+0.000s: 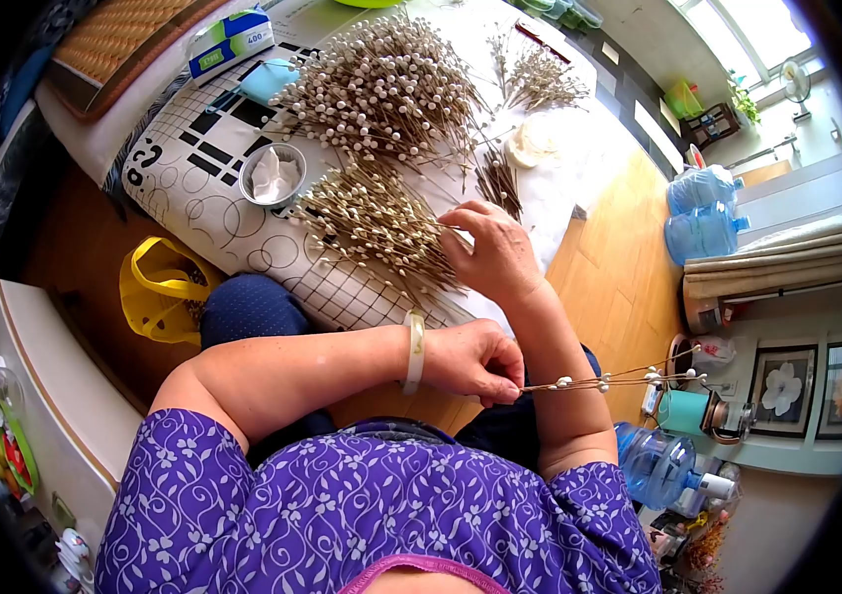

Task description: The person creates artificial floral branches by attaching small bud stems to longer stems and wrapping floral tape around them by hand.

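My left hand [470,361], a pale bangle at its wrist, pinches the ends of a few thin brown stems with white buds [604,382]. These stems point right and pass over my right forearm. Farther up, my right hand [490,243] has its fingers curled at the stem ends of a smaller bundle of budded stems [376,218] lying on the bed-like surface; the exact grip is partly hidden. Behind that bundle lies a bigger heap of white-budded stems [381,84]. A short bunch of bare brown sticks [498,183] is beside my right hand.
A round tin with white tissue [273,175] and a roll of pale tape [532,144] stand around the bundles. More sprigs [545,79] lie farther back. At left hangs a yellow bag [159,297]. Blue water bottles [703,233] stand on the right.
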Available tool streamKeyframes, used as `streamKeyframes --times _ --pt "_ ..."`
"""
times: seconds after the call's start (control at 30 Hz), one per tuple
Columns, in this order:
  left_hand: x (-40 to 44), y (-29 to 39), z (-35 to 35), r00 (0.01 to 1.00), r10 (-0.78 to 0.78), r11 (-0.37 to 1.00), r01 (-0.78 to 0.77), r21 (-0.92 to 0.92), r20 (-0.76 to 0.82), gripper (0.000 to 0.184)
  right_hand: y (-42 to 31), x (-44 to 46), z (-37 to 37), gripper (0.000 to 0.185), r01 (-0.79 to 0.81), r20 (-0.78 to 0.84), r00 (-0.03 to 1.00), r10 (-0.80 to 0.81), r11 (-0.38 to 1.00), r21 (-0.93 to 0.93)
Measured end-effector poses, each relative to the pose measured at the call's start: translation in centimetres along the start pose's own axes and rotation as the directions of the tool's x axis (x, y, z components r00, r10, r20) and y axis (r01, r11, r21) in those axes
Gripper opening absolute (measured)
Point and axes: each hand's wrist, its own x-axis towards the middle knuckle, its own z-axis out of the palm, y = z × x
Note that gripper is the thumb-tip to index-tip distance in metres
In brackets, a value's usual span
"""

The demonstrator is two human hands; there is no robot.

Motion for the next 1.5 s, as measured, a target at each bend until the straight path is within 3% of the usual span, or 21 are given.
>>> streamKeyframes --times 0.1,0.17,0.33,0.43,0.53,0.63,0.7,0.8,0.9,0.97,1.0,1.03,1.07,1.17,1.23,1.3,1.5 --pt "0.0 0.0 0.0 1.000 0.010 1.000 -0.010 0.018 -0.003 0.012 -1.0 0.3 0.4 0.011 0.080 -0.061 0.995 -0.084 0.995 -0.061" --pt "0.0 0.0 0.1 1.000 0.009 1.000 -0.009 0.010 -0.005 0.012 -0.7 0.6 1.0 0.011 0.114 0.053 0.993 -0.106 0.970 -0.214" --pt "0.0 -0.1 0.0 1.000 0.015 0.999 -0.015 -0.033 0.001 0.013 -0.1 0.7 1.6 0.002 0.222 0.101 0.975 -0.199 0.911 -0.348" --pt "0.0 -0.1 -0.1 1.000 0.005 1.000 -0.005 -0.017 -0.006 0.014 -0.1 0.7 1.3 0.003 0.252 0.009 0.965 -0.263 0.913 -0.320" --pt "0.1 -0.4 -0.1 1.000 0.003 0.999 -0.003 -0.037 0.010 0.015 -0.8 0.7 -0.2 0.003 0.277 -0.205 0.900 -0.384 0.868 -0.412" --pt "0.2 -0.6 -0.1 1.000 0.006 0.998 -0.005 -0.056 0.015 0.014 -1.6 0.7 -1.2 0.006 0.290 -0.268 0.861 -0.432 0.851 -0.438" --pt "0.3 -0.9 -0.1 1.000 -0.005 0.999 0.005 -0.038 0.021 0.014 -1.0 0.3 -1.6 0.009 0.254 -0.219 0.895 -0.389 0.847 -0.468" --pt "0.2 -0.4 -0.3 0.999 -0.037 0.999 0.037 -0.007 0.004 0.013 -0.3 0.1 -3.1 0.007 0.099 -0.351 0.847 -0.399 0.768 -0.633" --pt "0.2 -0.3 0.0 0.997 -0.076 0.997 0.076 -0.010 0.012 0.012 -1.0 0.0 -5.9 0.002 -0.020 -0.494 0.830 -0.259 0.872 -0.490" --pt "0.2 -0.8 -0.2 0.998 -0.068 0.998 0.068 -0.018 -0.002 0.012 1.4 -0.2 -5.9 0.005 -0.063 -0.573 0.817 -0.069 0.976 -0.207" --pt "0.1 -1.0 -0.2 0.998 -0.064 0.998 0.064 -0.019 -0.001 0.012 4.1 -0.9 -4.6 0.003 -0.116 -0.513 0.835 0.196 0.976 0.185" --pt "0.1 -1.1 -0.1 0.998 -0.055 0.997 0.056 -0.047 0.014 0.012 6.0 -1.5 -3.7 0.002 -0.182 -0.353 0.837 0.418 0.821 0.541" --pt "0.2 -1.3 -0.1 0.998 -0.047 0.996 0.049 -0.075 0.030 0.012 5.7 -1.9 -3.8 0.004 -0.193 -0.255 0.829 0.499 0.681 0.707" --pt "0.1 -0.6 0.2 0.996 -0.080 0.994 0.082 -0.067 0.029 0.013 7.2 -3.8 -3.1 0.006 -0.311 -0.057 0.838 0.542 0.561 0.767" --pt "0.1 -0.5 0.0 0.996 -0.085 0.994 0.086 -0.061 0.027 0.013 7.9 -4.7 -2.6 0.010 -0.448 0.141 0.821 0.554 0.469 0.761" --pt "0.3 -0.5 0.0 0.996 -0.085 0.995 0.087 -0.058 0.026 0.013 8.4 -5.7 -1.8 0.011 -0.540 0.241 0.777 0.582 0.417 0.731" --pt "0.5 -1.2 0.0 0.995 -0.092 0.993 0.094 -0.076 0.039 0.012 8.1 -6.1 -1.4 0.012 -0.580 0.286 0.754 0.592 0.395 0.712"
